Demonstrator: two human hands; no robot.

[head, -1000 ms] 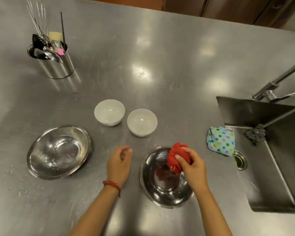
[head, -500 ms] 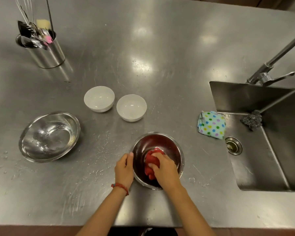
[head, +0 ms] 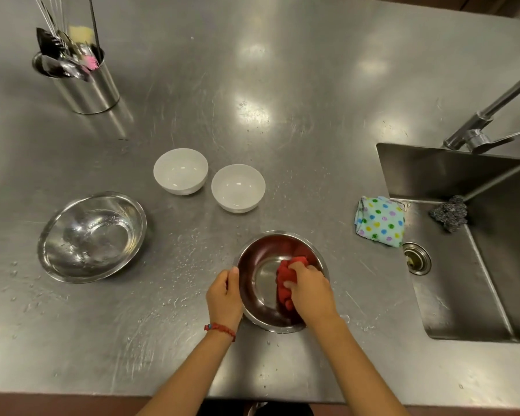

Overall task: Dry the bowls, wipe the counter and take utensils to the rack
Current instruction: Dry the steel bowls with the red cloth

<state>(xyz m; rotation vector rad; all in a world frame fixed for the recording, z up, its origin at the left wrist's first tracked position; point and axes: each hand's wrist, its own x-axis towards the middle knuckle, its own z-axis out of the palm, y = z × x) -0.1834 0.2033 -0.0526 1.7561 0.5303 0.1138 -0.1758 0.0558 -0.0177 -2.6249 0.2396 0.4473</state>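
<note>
Steel covered the whole desk (head: pixel 282 85), and it was shiny and speckled with little drops of water. At about 6 o'clock, near the front edge, sat a steel bowl (head: pixel 263 259). The right hand (head: pixel 311 291) was curled round a red cloth (head: pixel 285 283), bunching it up and pressing it against the inside of that bowl on its right side. The left hand (head: pixel 224 295) gripped the bowl's left rim, with the thumb lying along the edge. A red string bracelet (head: pixel 221 329) went round the left wrist. Over at 9 o'clock sat a second steel bowl (head: pixel 92 237), wet inside and well apart from the hands. Two white bowls (head: pixel 209 180) stood side by side just past the middle, close together but not touching. A steel pot of utensils (head: pixel 78 75) stood far off at 11 o'clock. At 3 o'clock was the sink (head: pixel 478 280), with a tap (head: pixel 487 127) behind it and a dark scrubber (head: pixel 449 213) inside. A spotted cloth (head: pixel 380 220) lay folded at the sink's left edge.
</note>
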